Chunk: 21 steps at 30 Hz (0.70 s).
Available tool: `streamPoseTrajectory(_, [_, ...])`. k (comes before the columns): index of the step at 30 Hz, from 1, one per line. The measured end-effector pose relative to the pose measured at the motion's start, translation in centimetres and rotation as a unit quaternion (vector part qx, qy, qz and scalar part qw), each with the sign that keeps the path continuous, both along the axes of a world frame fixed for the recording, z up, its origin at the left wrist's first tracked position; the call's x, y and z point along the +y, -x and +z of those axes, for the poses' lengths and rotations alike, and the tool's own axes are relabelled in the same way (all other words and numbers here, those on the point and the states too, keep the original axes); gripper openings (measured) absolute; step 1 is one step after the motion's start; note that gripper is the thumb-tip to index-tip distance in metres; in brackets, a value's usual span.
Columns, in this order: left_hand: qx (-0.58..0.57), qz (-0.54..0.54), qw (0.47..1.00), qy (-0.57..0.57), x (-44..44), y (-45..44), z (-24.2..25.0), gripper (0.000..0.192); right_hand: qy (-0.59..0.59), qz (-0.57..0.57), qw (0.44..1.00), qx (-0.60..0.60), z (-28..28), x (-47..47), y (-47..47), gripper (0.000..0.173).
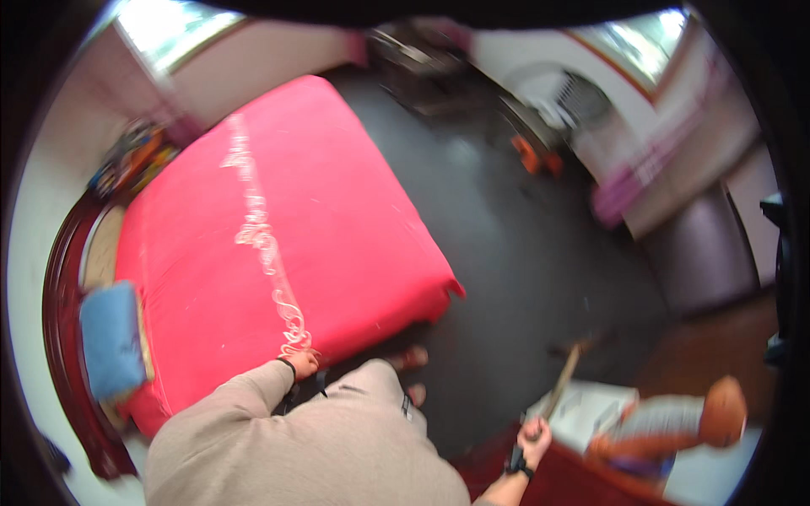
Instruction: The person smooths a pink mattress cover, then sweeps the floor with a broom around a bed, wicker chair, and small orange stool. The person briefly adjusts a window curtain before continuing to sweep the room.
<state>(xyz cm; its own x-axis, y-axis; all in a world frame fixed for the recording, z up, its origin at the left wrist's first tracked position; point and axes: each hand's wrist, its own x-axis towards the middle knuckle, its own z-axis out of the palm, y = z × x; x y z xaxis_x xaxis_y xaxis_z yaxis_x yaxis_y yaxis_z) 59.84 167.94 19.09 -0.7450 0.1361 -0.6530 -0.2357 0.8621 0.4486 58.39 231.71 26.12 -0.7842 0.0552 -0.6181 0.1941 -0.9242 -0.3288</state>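
Observation:
A bright pink-red bedspread (pixel 354 209) with a pale scroll-pattern band covers the bed. My left hand (pixel 305 364) is at its near edge, by the lower end of that band; blur hides whether the fingers grip the fabric. Further right, my right hand (pixel 535 435) is closed around a wooden handle (pixel 563 383), which points away over the dark floor. The far end of the handle is blurred, with a dark crosspiece there that I cannot make out. A blue pillow (pixel 114 341) lies by the headboard (pixel 66 316).
At the lower right, a teddy-like brown plush toy (pixel 721 411) lies near a white box-like thing (pixel 591 408) and a dark red surface (pixel 563 468). A fan (pixel 579 98) and orange objects (pixel 535 157) are across the dark floor (pixel 506 253). Pink curtains hang at the right.

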Motion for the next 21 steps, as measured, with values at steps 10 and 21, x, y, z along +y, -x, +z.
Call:
streamPoseTrajectory(10, [-0.137,0.007,0.989,-0.060,5.3,16.2,-7.7,0.023,-0.081,-0.007,0.947,-0.310,8.7,-11.4,-15.4,0.023])
streamPoseTrajectory(21, [-0.221,-0.036,0.974,-0.044,16.0,30.5,-6.3,0.027,0.171,-0.076,0.868,-0.461,1.7,-16.6,-22.0,0.009])
